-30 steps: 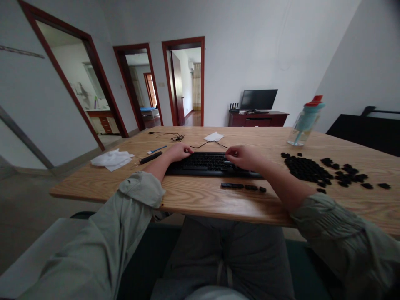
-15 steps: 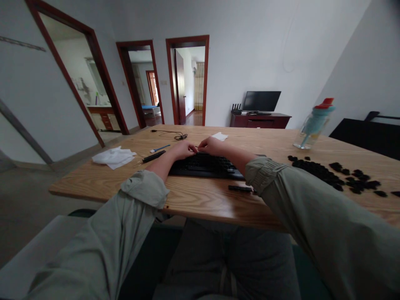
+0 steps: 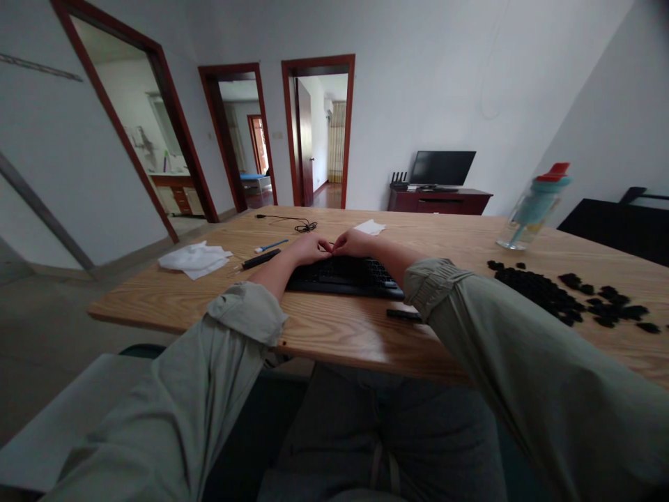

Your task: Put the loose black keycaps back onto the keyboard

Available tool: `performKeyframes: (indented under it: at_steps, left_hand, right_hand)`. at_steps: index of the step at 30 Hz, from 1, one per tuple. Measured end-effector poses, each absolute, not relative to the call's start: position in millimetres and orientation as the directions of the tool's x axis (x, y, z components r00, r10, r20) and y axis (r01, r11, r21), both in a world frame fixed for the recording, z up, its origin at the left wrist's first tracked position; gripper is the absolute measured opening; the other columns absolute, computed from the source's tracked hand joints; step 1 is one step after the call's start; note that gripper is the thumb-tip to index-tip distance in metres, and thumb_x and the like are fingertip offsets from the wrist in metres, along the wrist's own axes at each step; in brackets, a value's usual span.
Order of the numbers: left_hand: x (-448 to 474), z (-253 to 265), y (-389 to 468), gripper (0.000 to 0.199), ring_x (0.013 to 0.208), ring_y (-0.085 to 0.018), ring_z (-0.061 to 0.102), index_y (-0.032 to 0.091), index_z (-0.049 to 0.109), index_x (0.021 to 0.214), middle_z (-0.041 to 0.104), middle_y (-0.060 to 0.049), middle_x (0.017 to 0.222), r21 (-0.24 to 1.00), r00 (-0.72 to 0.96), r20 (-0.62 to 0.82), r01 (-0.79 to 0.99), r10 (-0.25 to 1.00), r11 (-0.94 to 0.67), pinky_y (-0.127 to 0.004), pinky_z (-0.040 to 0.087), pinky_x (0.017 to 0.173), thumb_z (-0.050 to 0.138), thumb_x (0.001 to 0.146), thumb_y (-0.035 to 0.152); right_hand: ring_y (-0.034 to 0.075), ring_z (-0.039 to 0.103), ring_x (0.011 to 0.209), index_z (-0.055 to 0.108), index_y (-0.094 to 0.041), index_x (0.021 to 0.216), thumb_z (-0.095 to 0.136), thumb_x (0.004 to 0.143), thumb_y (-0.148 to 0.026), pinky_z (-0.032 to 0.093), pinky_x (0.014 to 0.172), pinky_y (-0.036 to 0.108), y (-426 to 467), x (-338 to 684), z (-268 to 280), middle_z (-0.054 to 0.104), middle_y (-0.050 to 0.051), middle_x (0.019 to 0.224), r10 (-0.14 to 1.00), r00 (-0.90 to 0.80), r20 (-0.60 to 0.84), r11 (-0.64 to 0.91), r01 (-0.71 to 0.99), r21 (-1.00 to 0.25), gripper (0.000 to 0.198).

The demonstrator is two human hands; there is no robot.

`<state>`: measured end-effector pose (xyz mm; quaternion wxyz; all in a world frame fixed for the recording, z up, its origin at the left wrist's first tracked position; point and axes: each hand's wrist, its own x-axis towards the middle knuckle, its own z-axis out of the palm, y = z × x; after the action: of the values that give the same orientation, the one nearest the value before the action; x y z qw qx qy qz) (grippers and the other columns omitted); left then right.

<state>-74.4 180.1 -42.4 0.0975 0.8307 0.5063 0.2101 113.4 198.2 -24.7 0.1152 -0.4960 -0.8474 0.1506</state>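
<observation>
Left hand and right hand are resting fingertips side by side at the far edge of the keyboard, which is lying mid-frame. Fingers are curling inward; whether they are pinching anything cannot be told. Sound technique is probably favouring steady wrists and light pressure.

Keyboard: right part hidden behind the right sleeve; back edge partly covered by the left hand and right hand. Fingertips: too small for us to tell what they pinch, if anything. Row of black pieces: we lose its right end behind the same sleeve. Loose black pieces: too blurred for us to count.
</observation>
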Motion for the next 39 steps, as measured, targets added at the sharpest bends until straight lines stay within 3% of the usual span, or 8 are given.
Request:
performKeyframes:
  at_steps: [7,17,24,28,39]
  left_hand:
    - [-76,-42,180,0.034,0.067,-0.015,0.060,0.021,0.080,0.101,0.074,-0.003,0.078,0.380,0.401,0.205,0.808,0.893,-0.450,-0.025,0.041,0.063,0.069,0.077,0.043]
    - [-73,-38,175,0.032,0.065,-0.013,0.058,0.022,0.080,0.101,0.074,-0.001,0.078,0.413,0.423,0.196,0.783,0.885,-0.466,-0.024,0.044,0.067,0.070,0.078,0.041]
    - [-81,-30,171,0.034,0.071,-0.015,0.062,0.015,0.077,0.109,0.076,-0.006,0.085,0.466,0.332,0.225,0.789,0.916,-0.400,-0.025,0.047,0.071,0.065,0.083,0.033]
    - [-85,-30,171,0.030,0.077,-0.017,0.065,0.016,0.078,0.105,0.078,-0.006,0.093,0.432,0.319,0.243,0.810,0.916,-0.396,-0.025,0.049,0.074,0.062,0.083,0.028]
    - [-85,-30,170,0.029,0.075,-0.017,0.065,0.016,0.079,0.101,0.078,-0.006,0.091,0.372,0.339,0.212,0.839,0.917,-0.396,-0.025,0.048,0.072,0.060,0.082,0.027]
  right_hand:
    - [0.014,0.060,0.072,0.079,-0.018,0.105,0.068,0.082,-0.036,0.041,0.061,0.023,200,114,-23,0.076,0.004,0.090,0.872,-0.489,0.017,0.466,0.820,-0.333,0.031]
    - [0.014,0.059,0.071,0.078,-0.017,0.103,0.070,0.079,-0.036,0.040,0.060,0.023,202,113,-22,0.075,0.003,0.090,0.862,-0.507,-0.003,0.480,0.819,-0.314,0.032]
    - [0.013,0.061,0.071,0.078,-0.016,0.105,0.069,0.078,-0.030,0.041,0.059,0.022,198,114,-21,0.076,0.004,0.091,0.875,-0.484,0.017,0.461,0.822,-0.334,0.031]
    - [0.013,0.061,0.070,0.077,-0.015,0.104,0.070,0.077,-0.027,0.042,0.058,0.021,197,117,-22,0.076,0.005,0.092,0.871,-0.490,0.041,0.472,0.811,-0.346,0.030]
    - [0.012,0.062,0.071,0.078,-0.016,0.100,0.069,0.078,-0.023,0.043,0.061,0.019,195,116,-22,0.076,0.004,0.090,0.828,-0.549,0.116,0.551,0.758,-0.348,0.025]
